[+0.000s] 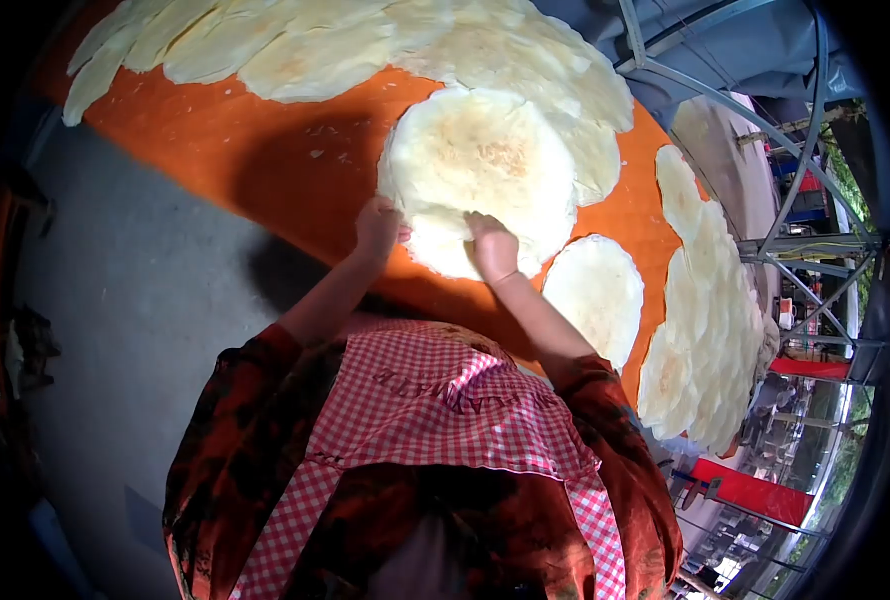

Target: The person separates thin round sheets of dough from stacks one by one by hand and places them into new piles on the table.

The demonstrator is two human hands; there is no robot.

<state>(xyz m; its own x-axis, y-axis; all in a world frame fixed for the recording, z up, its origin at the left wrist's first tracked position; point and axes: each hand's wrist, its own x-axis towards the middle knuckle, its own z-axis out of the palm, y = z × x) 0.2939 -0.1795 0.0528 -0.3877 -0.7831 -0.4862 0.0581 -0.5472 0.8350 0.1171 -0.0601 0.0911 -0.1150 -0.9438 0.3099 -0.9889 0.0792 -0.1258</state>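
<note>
A large round pale flatbread [500,150], browned in patches, lies in front of me on what looks like a small stack of others. My left hand [379,228] is closed at its left edge, fingers curled around the rim. My right hand [492,246] presses on the near part of the same flatbread, its fingers bent together at a slight crease. Exactly how much of the sheet is between the fingers is hidden. To the right of my right forearm rests a smaller single flatbread [595,298].
An orange cloth [295,170] lies under the breads. Overlapping flatbreads [315,55] cover its far side, and another overlapping group [700,330] lies at right. Grey floor [155,290] shows at left. A metal frame [805,245] stands beyond the right side.
</note>
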